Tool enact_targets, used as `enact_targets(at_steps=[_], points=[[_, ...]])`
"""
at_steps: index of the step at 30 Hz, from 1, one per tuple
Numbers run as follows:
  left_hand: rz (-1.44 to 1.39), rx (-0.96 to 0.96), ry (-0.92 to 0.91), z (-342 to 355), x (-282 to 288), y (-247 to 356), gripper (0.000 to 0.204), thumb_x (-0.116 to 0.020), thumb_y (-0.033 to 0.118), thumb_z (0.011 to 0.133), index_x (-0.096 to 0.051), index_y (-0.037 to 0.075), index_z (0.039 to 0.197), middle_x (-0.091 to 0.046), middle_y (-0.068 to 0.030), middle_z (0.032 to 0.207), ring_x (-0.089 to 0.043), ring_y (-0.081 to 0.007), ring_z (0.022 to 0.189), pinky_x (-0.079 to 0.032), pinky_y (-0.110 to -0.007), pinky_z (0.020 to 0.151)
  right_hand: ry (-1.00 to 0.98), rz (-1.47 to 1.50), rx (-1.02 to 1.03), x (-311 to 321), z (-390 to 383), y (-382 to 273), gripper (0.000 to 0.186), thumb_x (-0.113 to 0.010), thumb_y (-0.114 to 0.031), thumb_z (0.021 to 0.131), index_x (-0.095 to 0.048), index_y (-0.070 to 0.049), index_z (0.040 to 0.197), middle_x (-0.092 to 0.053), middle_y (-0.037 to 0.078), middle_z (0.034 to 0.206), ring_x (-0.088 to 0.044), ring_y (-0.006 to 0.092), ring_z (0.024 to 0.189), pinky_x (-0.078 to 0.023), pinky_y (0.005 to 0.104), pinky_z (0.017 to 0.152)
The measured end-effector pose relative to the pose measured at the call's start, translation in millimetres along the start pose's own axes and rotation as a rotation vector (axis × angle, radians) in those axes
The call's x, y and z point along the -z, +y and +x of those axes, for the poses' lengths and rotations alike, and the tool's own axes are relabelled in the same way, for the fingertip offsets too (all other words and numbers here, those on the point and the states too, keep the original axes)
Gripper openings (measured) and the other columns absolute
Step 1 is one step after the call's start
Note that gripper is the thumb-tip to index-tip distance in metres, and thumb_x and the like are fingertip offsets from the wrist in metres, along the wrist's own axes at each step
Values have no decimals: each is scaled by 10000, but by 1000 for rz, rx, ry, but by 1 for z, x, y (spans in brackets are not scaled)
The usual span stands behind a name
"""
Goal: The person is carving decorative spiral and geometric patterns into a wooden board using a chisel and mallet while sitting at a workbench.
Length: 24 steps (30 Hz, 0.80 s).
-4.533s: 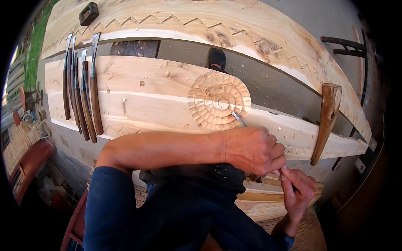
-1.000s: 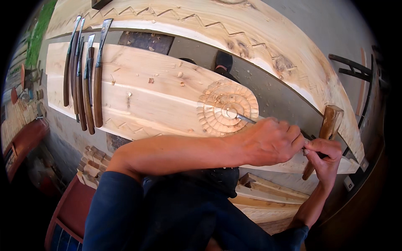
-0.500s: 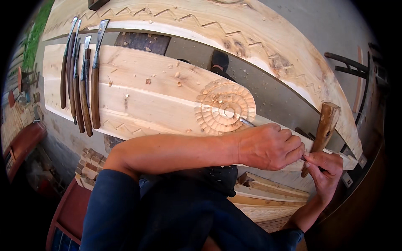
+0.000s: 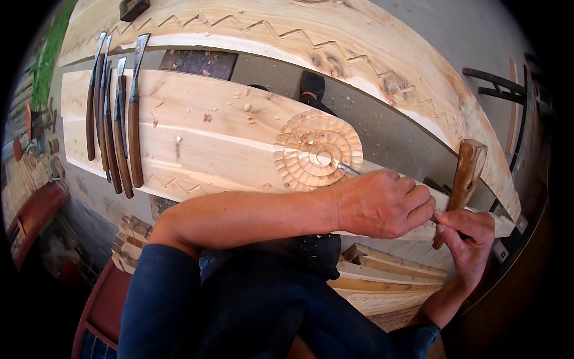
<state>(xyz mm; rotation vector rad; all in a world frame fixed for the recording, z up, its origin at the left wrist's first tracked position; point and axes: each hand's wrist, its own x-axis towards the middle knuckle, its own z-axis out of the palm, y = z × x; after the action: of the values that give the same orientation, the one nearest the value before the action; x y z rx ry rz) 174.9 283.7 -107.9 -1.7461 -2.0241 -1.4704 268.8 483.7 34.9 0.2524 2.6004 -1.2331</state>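
Grips a chisel [image 4: 348,169] in the closed left hand [image 4: 388,204], pinches its end with the right hand [image 4: 469,232], resting the blade on the plank's [image 4: 209,161] spiral [image 4: 323,157]. Looks well advanced there, with scalloped rings [image 4: 291,163] already cut; cannot tell the amount left.

Person is wearing a dark navy top [image 4: 251,311], its cloth shading almost to black across the chest. Left sleeve [image 4: 158,299] is showing a clearer blue and is stopping just above the elbow, soft folds creasing it. Right sleeve [image 4: 421,338] is matching in colour, its hem looking slightly brighter. Left hand [image 4: 385,203] and right hand [image 4: 469,230] are going bare. Beyond the chest, black cloth [image 4: 314,260] is bunching into a rounded fold, pale flecks speckling it; a small blue patch [image 4: 213,266] is peeking out alongside. Farther forward, a dark shoe [image 4: 312,82] is showing, details blurring.
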Motion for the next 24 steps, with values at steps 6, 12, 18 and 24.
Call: enact_targets(at_steps=[6, 12, 18, 24], points=[[-26, 58, -13, 2, 2, -1, 256, -743, 308, 978, -668, 66, 1008, -525, -22, 815, -608, -159, 667, -500, -319, 542, -25, 44, -86, 0, 5, 2, 258, -804, 122, 799, -840, 47, 1042, -757, 132, 756, -706, 167, 605, -495, 274, 558], [-32, 155, -37, 6, 1, 1, 172, -706, 216, 926, -677, 47, 939, -577, -58, 840, -663, -192, 695, -543, -350, 533, -14, 78, -8, -3, 20, 23, 197, -803, 116, 809, -832, 60, 995, -726, 115, 710, -648, 138, 555, -456, 269, 514], [20, 157, -32, 2, 3, 1, 179, -710, 238, 934, -677, 69, 984, -557, -26, 833, -631, -172, 693, -506, -332, 553, -20, 78, 4, -5, 21, 18, 209, -818, 116, 796, -836, 53, 995, -753, 134, 737, -667, 155, 562, -462, 271, 523], [30, -30, 47, 0, 0, 2, 258, -729, 278, 952, -703, 64, 1095, -563, 2, 861, -580, -139, 683, -462, -303, 557, 56, -25, 32, 0, -14, -1, 319, -835, 122, 743, -849, 17, 1044, -776, 160, 771, -701, 207, 579, -474, 277, 539]])
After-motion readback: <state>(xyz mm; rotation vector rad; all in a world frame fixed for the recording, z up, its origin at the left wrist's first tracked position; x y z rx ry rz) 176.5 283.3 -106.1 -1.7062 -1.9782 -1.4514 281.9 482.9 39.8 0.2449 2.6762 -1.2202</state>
